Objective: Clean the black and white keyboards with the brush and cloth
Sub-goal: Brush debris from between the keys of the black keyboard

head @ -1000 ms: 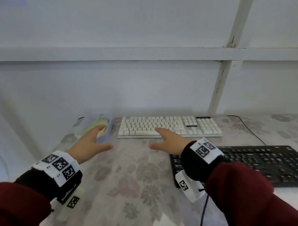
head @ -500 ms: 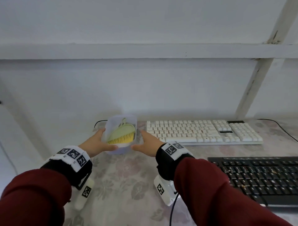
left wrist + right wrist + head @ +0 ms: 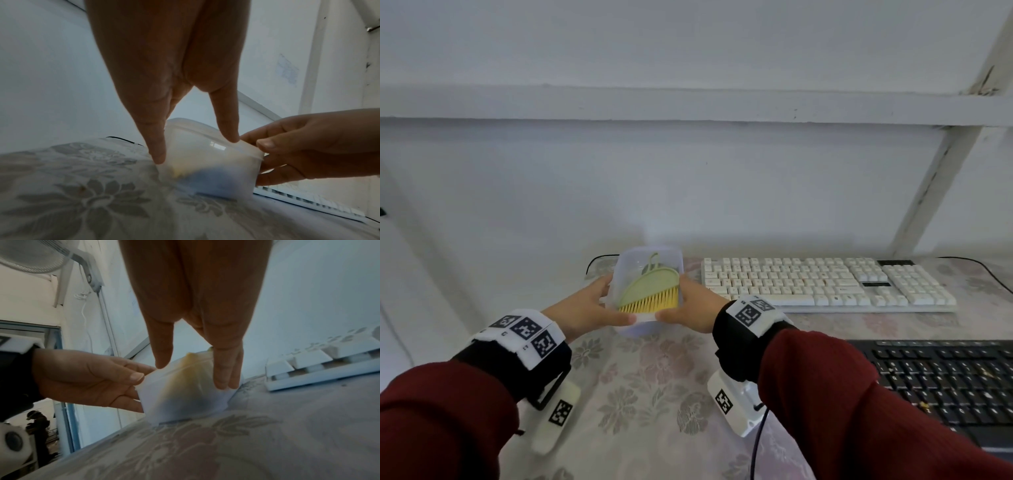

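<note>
both hands have closed in from hovering over the tabletop (image 3: 654,411) onto a translucent plastic box (image 3: 631,274), which now sits nearer the person than half a second ago. left hand (image 3: 585,310) comes in from 8 o'clock, fingers along the box's left wall and thumb laid over the near rim; its grip is pinching the box, thumb above and fingers on the side. right hand (image 3: 695,308) comes in from 4 o'clock and mirrors it, thumb on the near rim, fingers down the right wall, likewise pinching the box. from the left wrist the box's base looks to be resting on the tabletop.

inside the box lies the brush (image 3: 650,291), a pale green fan-shaped plastic body with a small loop at its far end and short yellow bristles pointing toward 6 o'clock. under it something blue shows dimly through the cloudy wall in the wrist views; what it is cannot be told.

white keyboard (image 3: 825,284) lies at 3 o'clock of the box, black keyboard (image 3: 945,380) at 4 o'clock. the tabletop wears a glossy floral cover.
</note>
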